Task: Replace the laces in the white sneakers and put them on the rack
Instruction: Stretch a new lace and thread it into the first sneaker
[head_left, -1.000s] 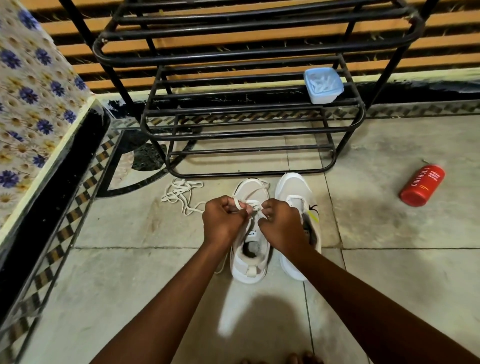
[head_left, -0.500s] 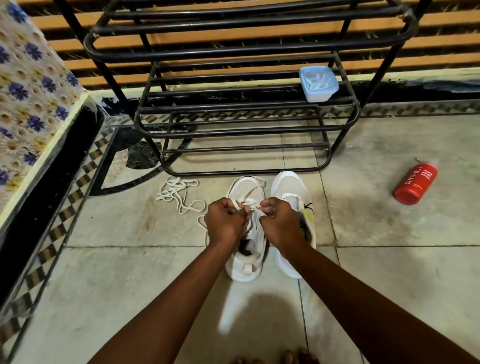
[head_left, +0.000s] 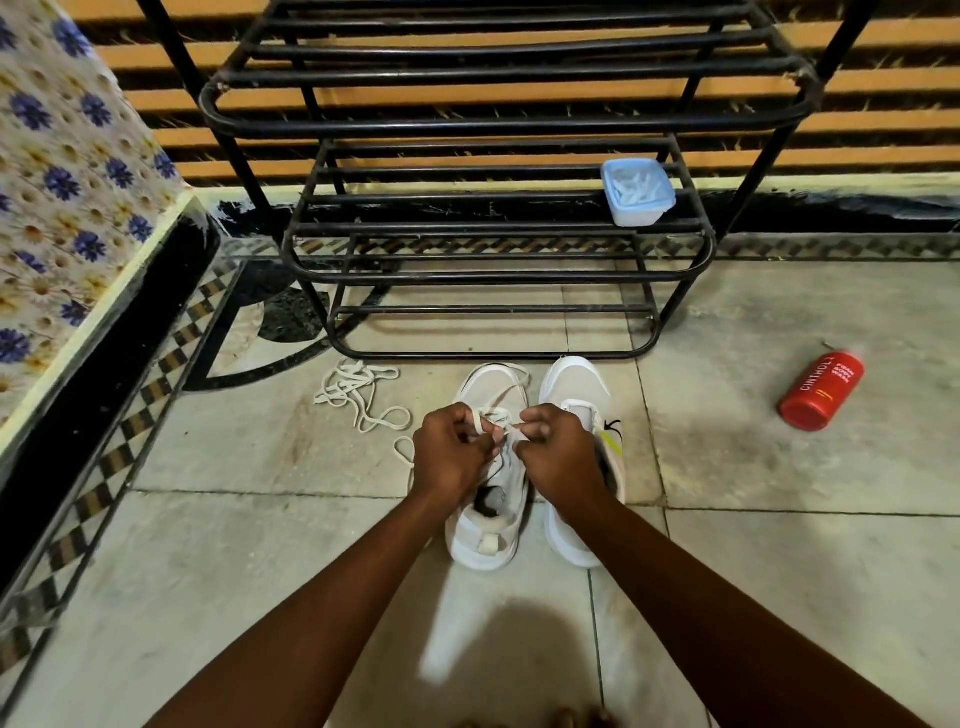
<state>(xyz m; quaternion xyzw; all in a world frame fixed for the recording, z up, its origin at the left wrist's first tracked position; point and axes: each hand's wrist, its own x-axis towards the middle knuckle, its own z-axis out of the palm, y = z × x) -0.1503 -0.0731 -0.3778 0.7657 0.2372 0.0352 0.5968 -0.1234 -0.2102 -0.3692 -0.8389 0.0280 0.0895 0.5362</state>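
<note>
I've got both hands over the left sneaker (head_left: 485, 540) on the floor before the rack (head_left: 498, 270): left hand (head_left: 452, 452) and right hand (head_left: 558, 452) fingers curled, pinching the lace (head_left: 493, 418). Risk: lace slips out, loosening the lacing. Right sneaker (head_left: 574, 389) unlaced, I think.

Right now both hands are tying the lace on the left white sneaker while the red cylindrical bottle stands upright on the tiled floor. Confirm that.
Wrong on one point: in the head view the red cylindrical bottle lies on its side on the tiled floor, not upright. Both hands, left hand and right hand, do work the lace on the left white sneaker.
</note>
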